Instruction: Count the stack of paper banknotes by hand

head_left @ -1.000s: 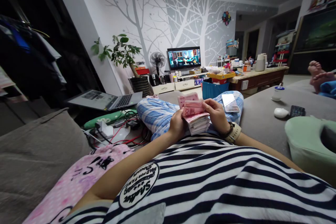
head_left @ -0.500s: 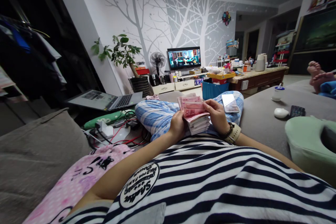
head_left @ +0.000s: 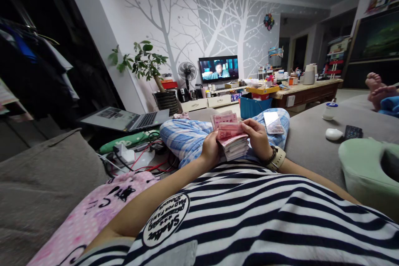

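Observation:
A thick stack of red banknotes [head_left: 233, 145] sits above my lap, its pale edges fanning toward me. My left hand [head_left: 211, 149] is closed around the stack's left side. At the upper right, my right hand [head_left: 258, 136] pinches the edge of a top banknote [head_left: 230, 129] between thumb and fingers. Behind that note, a few more notes [head_left: 224, 119] stand up, flipped away from the stack. A phone [head_left: 273, 123] lies on my right knee, just beyond my right hand. On the right wrist are a beige watch [head_left: 278, 158] and a dark bracelet.
An open laptop [head_left: 131, 119] rests at left, above tangled cables and a white power adapter [head_left: 124, 153]. To the right on the sofa are a white mouse [head_left: 333, 134], a small black keypad [head_left: 353, 132], a lidded cup [head_left: 329, 111] and a green neck pillow [head_left: 358, 166]. Another person's feet [head_left: 378, 87] show far right.
The top banknote under my right fingers has bent slightly, uncovering more of the notes behind it. Both hands stay nearly in place. The television picture is different.

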The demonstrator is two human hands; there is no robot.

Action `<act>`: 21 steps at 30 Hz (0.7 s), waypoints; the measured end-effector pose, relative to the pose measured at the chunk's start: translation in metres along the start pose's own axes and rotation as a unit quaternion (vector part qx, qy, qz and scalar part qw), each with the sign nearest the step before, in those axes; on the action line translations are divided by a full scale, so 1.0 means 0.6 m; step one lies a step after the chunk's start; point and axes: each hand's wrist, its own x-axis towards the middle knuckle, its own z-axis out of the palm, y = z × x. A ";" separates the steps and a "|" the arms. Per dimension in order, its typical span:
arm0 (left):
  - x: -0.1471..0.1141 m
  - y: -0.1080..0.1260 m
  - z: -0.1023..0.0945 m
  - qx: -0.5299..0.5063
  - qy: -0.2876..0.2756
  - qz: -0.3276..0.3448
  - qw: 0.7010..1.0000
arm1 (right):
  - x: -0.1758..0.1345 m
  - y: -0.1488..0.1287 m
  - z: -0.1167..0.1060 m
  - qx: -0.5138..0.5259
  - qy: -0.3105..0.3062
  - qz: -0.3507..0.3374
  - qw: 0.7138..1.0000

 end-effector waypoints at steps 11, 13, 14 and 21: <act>0.006 -0.010 -0.005 -0.025 0.000 0.007 1.000 | -0.004 0.002 0.000 0.017 -0.029 -0.010 0.999; 0.007 -0.011 -0.005 -0.014 0.014 0.016 1.000 | -0.003 0.003 -0.001 0.003 -0.018 -0.017 1.000; 0.006 -0.010 -0.005 -0.007 0.018 0.018 1.000 | -0.001 0.005 -0.001 -0.004 -0.009 -0.020 1.000; -0.004 -0.002 0.000 0.002 -0.042 -0.011 0.999 | 0.011 0.023 0.000 0.004 0.037 0.016 0.999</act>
